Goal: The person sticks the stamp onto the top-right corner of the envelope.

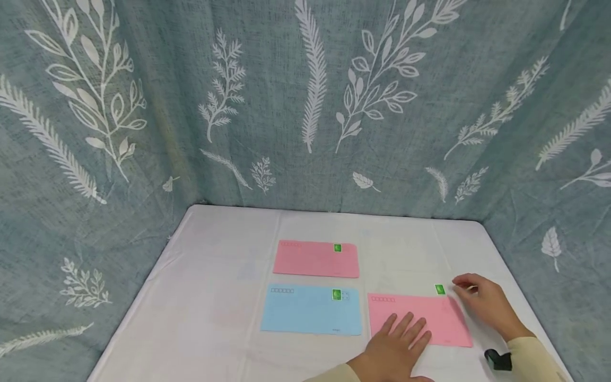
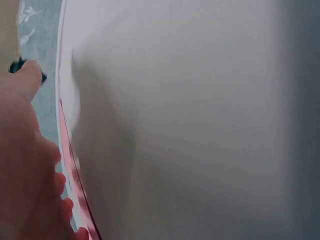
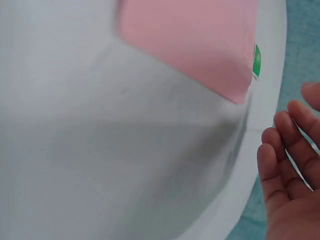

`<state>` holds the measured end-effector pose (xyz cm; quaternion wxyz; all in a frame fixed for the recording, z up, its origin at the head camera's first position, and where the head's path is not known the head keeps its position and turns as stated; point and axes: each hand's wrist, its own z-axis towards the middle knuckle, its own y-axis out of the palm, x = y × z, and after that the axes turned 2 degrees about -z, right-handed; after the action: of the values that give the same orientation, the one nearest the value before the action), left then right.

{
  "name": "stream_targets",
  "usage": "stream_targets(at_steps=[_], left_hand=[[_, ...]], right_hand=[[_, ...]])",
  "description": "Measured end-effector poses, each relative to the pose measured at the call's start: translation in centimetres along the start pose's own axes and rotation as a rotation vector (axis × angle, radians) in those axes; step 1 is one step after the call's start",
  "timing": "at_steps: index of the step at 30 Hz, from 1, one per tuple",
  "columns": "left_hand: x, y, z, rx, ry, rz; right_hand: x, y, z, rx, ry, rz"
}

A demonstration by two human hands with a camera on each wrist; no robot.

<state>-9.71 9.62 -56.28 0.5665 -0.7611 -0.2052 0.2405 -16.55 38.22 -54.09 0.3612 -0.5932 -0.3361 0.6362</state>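
Note:
My left hand [image 1: 393, 350] rests with spread fingers on the lower part of a pink envelope [image 1: 448, 323] at the right. A small green stamp [image 1: 439, 289] lies at that envelope's top edge, near its right corner, and sticks out past the edge in the right wrist view. Just right of the stamp is my right hand [image 1: 487, 305], fingers loosely bent. The right wrist view shows the right hand's fingers [image 3: 285, 130] relaxed, the thumb apart from them, with nothing held. In the left wrist view the left hand [image 2: 25, 155] appears at the left side, its fingertips by the pink envelope [image 2: 75, 175].
A blue envelope [image 1: 305, 313] with a green stamp [image 1: 336, 295] lies left of the hands. Behind it is another pink envelope [image 1: 310, 260], also bearing a green stamp [image 1: 338, 248]. All lie on a white-covered table [image 1: 205, 297] before a leaf-patterned curtain [image 1: 267, 106].

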Motion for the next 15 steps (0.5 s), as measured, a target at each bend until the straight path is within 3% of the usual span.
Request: stream_targets(at_steps=[4,11,15], left_hand=[[0.3,0.0,0.3,-0.046,0.015,0.034],[0.8,-0.5,0.8,-0.007,0.02,0.032],[0.9,-0.6,1.1,-0.035,0.03,0.007]], right_hand=[[0.1,0.3,1.2,-0.038,-0.003,0.008],[0.1,0.9,2.2,-0.116,0.003,0.023],[0.0,1.2,2.4,-0.162,-0.006,0.022]])
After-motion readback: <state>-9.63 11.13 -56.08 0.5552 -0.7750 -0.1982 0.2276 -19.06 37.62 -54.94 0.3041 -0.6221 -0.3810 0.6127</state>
